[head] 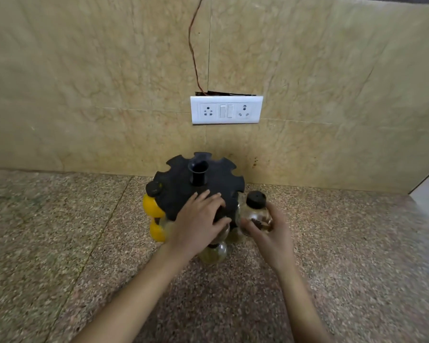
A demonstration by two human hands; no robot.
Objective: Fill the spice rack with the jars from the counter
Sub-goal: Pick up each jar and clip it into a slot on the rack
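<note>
A round black spice rack [216, 179] with notched slots and a central handle stands on the counter by the wall. My left hand [198, 221] rests flat on the rack's top, fingers straight. My right hand [270, 233] grips a clear jar with a black lid [255, 211], holding dark spice, at the rack's right edge beside a slot. Two yellow jars [152, 209] hang in slots on the rack's left, one above the other. A clear jar [214, 252] hangs at the front, partly hidden under my left wrist.
The speckled granite counter [72, 231] runs left and right of the rack. A beige tiled wall stands right behind it, with a white socket plate [226, 110] and a thin wire above. The counter ends at the far right.
</note>
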